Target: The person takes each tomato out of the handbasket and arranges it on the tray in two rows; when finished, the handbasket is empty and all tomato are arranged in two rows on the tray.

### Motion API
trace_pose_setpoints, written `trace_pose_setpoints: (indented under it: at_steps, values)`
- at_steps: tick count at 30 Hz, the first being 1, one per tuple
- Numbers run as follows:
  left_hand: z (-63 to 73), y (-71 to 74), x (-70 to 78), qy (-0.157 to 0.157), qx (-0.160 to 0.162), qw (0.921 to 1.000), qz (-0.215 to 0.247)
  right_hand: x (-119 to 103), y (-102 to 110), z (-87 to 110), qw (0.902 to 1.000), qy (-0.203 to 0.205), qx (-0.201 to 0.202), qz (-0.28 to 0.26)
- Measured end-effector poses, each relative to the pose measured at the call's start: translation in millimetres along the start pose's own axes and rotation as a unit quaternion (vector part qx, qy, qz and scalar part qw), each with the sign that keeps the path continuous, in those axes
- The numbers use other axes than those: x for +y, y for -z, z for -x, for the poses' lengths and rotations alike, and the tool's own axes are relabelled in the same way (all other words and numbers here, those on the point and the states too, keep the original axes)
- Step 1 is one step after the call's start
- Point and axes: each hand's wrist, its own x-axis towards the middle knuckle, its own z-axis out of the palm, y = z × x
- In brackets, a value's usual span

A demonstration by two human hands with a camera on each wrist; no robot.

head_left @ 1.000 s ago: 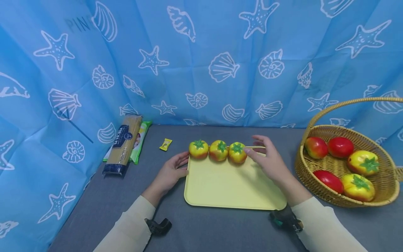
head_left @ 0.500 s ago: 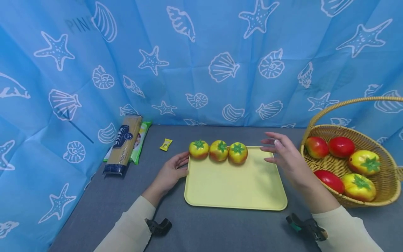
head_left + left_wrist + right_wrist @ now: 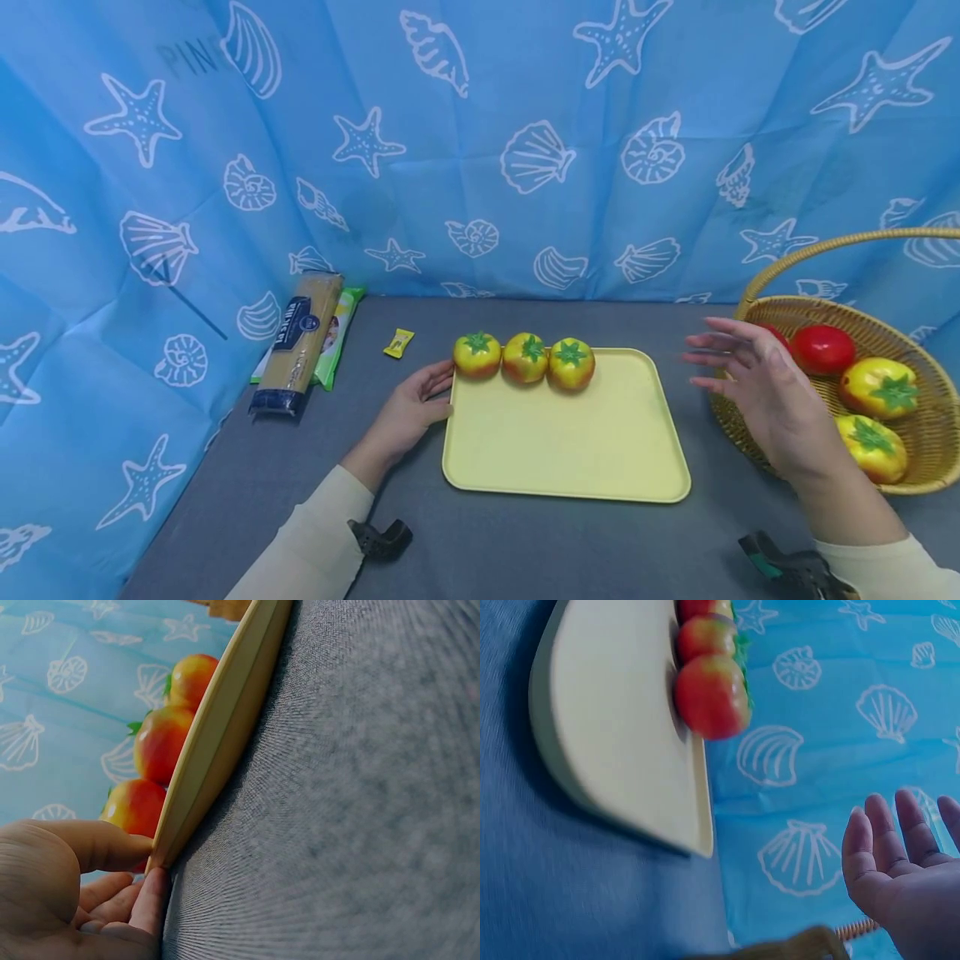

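A pale yellow tray [image 3: 562, 442] lies on the grey cloth. Three yellow-and-red toy persimmons [image 3: 572, 364] with green leafy tops stand in a row along its far edge, starting from the far left corner. My left hand [image 3: 408, 417] pinches the tray's left rim near that corner, thumb above and fingers below in the left wrist view. Off the tray's right side, my right hand [image 3: 780, 408] is raised with fingers spread and nothing in it. In the head view it overlaps the near left side of a wicker basket [image 3: 937, 417], hiding part of the fruit inside.
Inside the basket are more toy persimmons [image 3: 879, 388] and red fruits [image 3: 823, 349]. Its tall handle [image 3: 795, 260] arches over it. At the left lie a spaghetti packet [image 3: 303, 342], a green packet [image 3: 333, 358] and a small yellow wrapped candy [image 3: 398, 342]. A blue curtain [image 3: 465, 150] hangs behind.
My right hand has drawn away from the rightmost persimmon and moved right, past the tray's edge to the basket. My left hand and the persimmons have stayed put.
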Motion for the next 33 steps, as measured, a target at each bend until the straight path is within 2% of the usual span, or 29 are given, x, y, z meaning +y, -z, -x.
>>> trace_pose_setpoints:
  at_steps: [3, 9, 14, 20, 25, 29, 33]
  values:
    - [-0.4, -0.9, -0.4, -0.001, 0.0, 1.0, 0.001, -4, 15, 6.2, 0.9999, 0.009, -0.013, -0.008]
    - [-0.3, -2.2, 0.6, 0.001, 0.001, 1.0, -0.002, -14, 34, 16.9, 0.9976, -0.029, 0.051, 0.038]
    - [0.3, -2.4, 1.2, 0.002, 0.001, 1.0, -0.005, -12, 54, 25.5, 0.9955, -0.045, 0.062, 0.056]
    - [-1.0, -2.4, -0.3, 0.002, 0.002, 1.0, -0.004, -10, 65, 31.8, 0.9883, -0.065, 0.105, 0.089]
    - [-1.2, -1.6, -0.1, 0.001, 0.002, 1.0, -0.003, -8, 77, 36.5, 0.9855, -0.076, 0.093, 0.12]
    - [-1.4, -0.5, -0.7, 0.001, 0.002, 1.0, -0.005, -7, 84, 38.4, 0.9767, -0.096, 0.088, 0.171]
    - [-1.6, 0.4, -1.2, 0.003, -0.002, 1.0, -0.006, -6, 87, 38.3, 0.9553, -0.125, 0.082, 0.255]
